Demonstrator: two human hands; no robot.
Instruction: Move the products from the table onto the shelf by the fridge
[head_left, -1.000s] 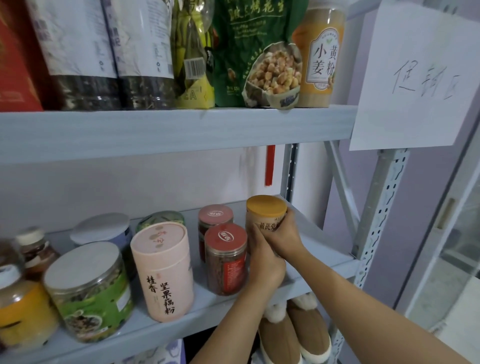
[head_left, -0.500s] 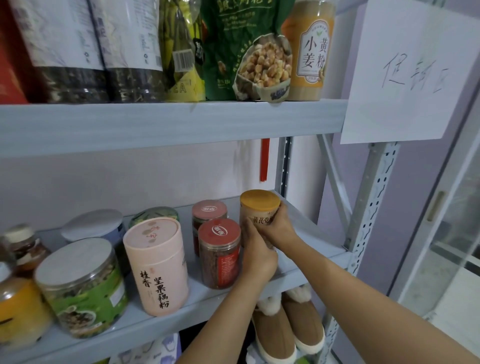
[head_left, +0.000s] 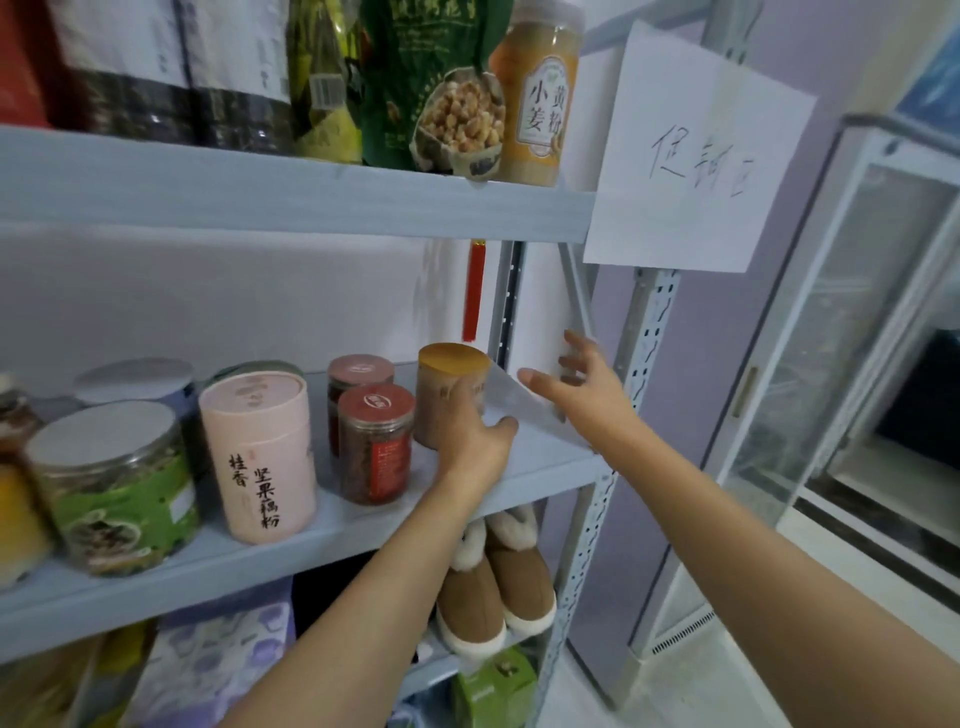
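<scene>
A brown jar with a yellow-brown lid (head_left: 451, 359) stands on the grey middle shelf (head_left: 524, 465), at the right end of its row. My left hand (head_left: 470, 439) wraps round the front and right side of that jar. Just right of it, my right hand (head_left: 576, 392) is off the jar with fingers spread, close to the shelf's slanted brace (head_left: 574, 291).
Two red-lidded jars (head_left: 375, 441), a pink canister (head_left: 260, 452) and a green-labelled jar (head_left: 114, 483) stand to the left. The upper shelf holds a peanut bag (head_left: 436, 88) and an orange jar (head_left: 540, 104). A paper sign (head_left: 696, 156), a glass-door fridge (head_left: 857, 364) and boots (head_left: 493, 582) surround the shelf.
My right hand has let go of the jar and moved off to the right, fingers opening. My left hand stays on the jar, which now stands on the shelf.
</scene>
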